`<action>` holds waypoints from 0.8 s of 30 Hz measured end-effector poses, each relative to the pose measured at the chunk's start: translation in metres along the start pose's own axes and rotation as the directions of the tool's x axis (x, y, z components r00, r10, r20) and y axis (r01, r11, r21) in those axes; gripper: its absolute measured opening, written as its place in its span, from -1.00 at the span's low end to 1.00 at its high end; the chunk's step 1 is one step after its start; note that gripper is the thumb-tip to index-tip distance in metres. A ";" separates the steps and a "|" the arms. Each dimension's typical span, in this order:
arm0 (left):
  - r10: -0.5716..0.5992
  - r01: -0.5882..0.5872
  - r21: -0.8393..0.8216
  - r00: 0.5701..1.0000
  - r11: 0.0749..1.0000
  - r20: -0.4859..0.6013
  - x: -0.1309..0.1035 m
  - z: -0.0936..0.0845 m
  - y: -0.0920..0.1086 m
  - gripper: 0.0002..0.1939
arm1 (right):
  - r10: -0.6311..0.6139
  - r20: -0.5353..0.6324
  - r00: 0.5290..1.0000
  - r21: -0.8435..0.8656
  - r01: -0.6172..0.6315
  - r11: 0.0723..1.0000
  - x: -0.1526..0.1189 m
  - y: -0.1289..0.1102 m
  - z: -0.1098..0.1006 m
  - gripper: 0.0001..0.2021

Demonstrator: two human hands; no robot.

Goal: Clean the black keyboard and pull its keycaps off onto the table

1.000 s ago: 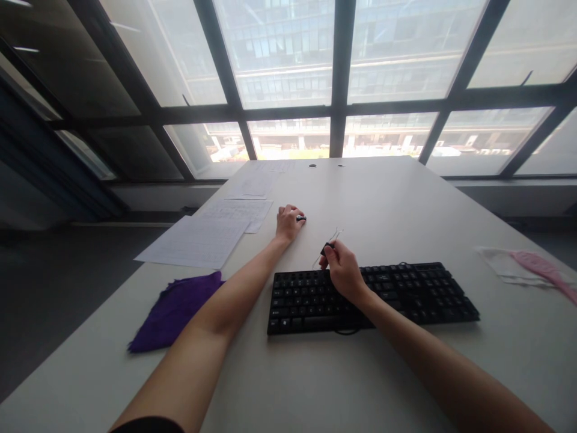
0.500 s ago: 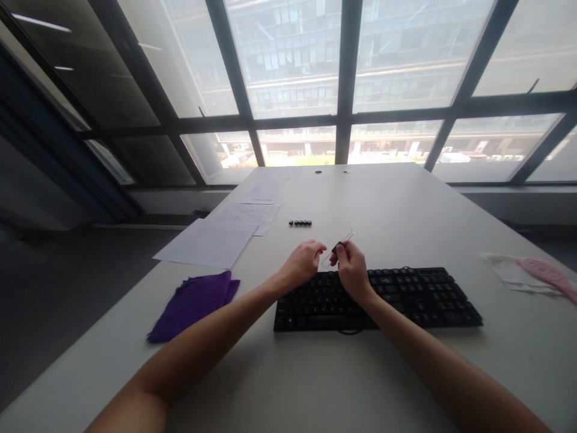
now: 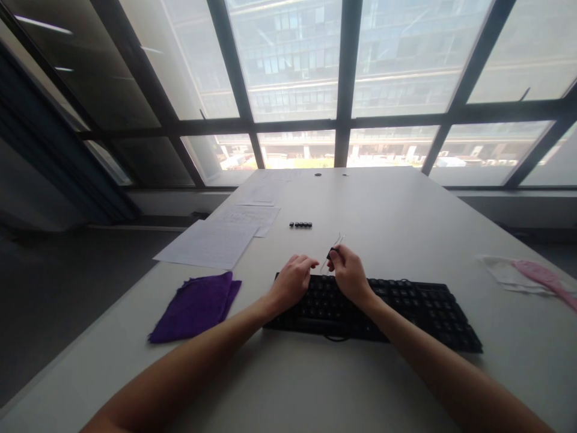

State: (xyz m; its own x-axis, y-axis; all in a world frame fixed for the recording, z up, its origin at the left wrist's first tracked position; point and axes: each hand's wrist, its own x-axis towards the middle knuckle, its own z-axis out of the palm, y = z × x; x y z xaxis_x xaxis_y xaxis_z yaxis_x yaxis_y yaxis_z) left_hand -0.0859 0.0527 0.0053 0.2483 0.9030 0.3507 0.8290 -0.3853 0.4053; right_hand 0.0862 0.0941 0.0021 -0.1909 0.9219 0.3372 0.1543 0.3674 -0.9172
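A black keyboard (image 3: pixel 419 304) lies slightly turned on the white table in front of me. My left hand (image 3: pixel 293 279) is over its far left edge, with bent fingers around that edge; the fingertips are partly hidden. Beside it, my right hand (image 3: pixel 349 273) is closed on a wire keycap puller (image 3: pixel 332 254) with a black handle. The puller's thin wire loops stick out at both ends, above the far edge of the keyboard. Just beyond my hands, several small black keycaps (image 3: pixel 301 225) stand in a short row.
A folded purple cloth (image 3: pixel 193 310) lies left of the keyboard. Printed sheets (image 3: pixel 210 243) run along the table's left edge. At the right lie a white cloth (image 3: pixel 498 272) and a pink item (image 3: pixel 541 273). Large windows stand beyond the table.
My left hand has moved left and nearer, onto the keyboard's edge. The keyboard has turned, its right end coming nearer to me. My right hand and the puller have shifted slightly left.
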 end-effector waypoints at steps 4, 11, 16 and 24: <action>0.052 -0.051 -0.027 0.998 0.998 0.040 -0.001 -0.001 0.003 -0.62 | -0.059 0.043 0.997 -0.136 0.065 0.989 -0.001 0.002 -0.004 -0.78; 0.016 -0.017 0.011 0.998 1.000 0.068 -0.006 0.005 0.002 -0.61 | -0.081 0.191 0.978 -0.155 0.111 0.982 -0.003 -0.001 -0.004 -0.78; 0.019 -0.025 0.079 0.997 0.997 0.077 -0.007 0.003 0.003 -0.66 | -0.229 0.298 0.927 -0.252 0.308 0.918 -0.012 -0.007 -0.007 -0.77; 0.075 -0.052 -0.236 0.993 0.970 0.090 0.008 -0.001 0.014 -0.77 | -0.345 0.381 0.858 -0.336 0.476 0.813 -0.019 -0.003 -0.009 -0.82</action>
State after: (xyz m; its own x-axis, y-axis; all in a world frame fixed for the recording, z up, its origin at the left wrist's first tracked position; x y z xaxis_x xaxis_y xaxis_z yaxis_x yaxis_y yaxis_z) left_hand -0.0731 0.0548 0.0147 0.3540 0.8850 0.3023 0.6732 -0.4656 0.5745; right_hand 0.0983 0.0766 0.0008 -0.5862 0.6174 0.5246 0.3603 0.7786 -0.5138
